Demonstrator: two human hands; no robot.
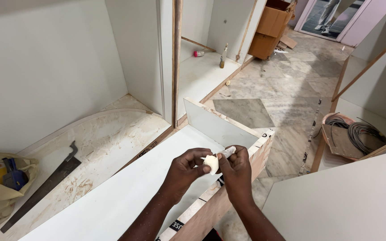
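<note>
A small white lump (211, 163) sits pinched between both hands above the edge of a white laminated board (112, 196). The left hand (185, 168) closes its fingers on the lump; the right hand (236, 168) grips a thin white stick (228, 151) touching it. A handsaw (45, 187) lies well apart on the floor.

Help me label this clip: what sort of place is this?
Likely a room being fitted with cabinets: unfinished white laminate cabinet carcasses, a handsaw lying on a board, and coiled cable on the marble floor.
</note>
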